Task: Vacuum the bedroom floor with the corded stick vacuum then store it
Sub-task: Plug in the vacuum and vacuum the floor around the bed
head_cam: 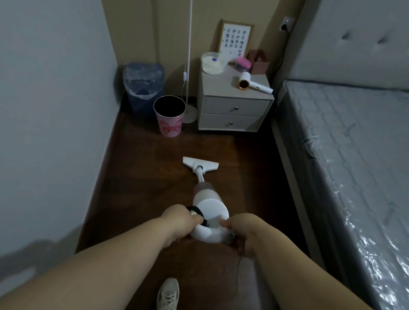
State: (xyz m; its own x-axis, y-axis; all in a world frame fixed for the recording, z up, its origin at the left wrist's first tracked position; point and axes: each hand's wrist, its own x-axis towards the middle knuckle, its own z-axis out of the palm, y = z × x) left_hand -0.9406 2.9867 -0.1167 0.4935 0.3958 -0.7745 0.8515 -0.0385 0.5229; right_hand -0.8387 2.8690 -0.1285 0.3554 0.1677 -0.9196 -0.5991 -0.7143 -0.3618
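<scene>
Presently: stick vacuum [208, 202], nozzle flat on the floor [143, 172] short of the nightstand [233, 111]. Left hand [179, 221] and right hand [242, 230] both grasp its handle. Advice: steady overlapping strokes, cord [239, 272] behind. Finger placement obscured; the cord's far end is cut off.

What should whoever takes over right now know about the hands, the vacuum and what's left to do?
Left hand: grips the stick vacuum at its black handle part.
Right hand: grips the other side of the handle end; a thin cord trails down below it.
Floor head: flat on the dark wood floor, mid-aisle between the wall and the bed, pointed toward the nightstand and pink bin.
Done: cannot tell how much floor is covered.
Left: the strip ahead up to the nightstand and bins, then store the vacuum.
</scene>
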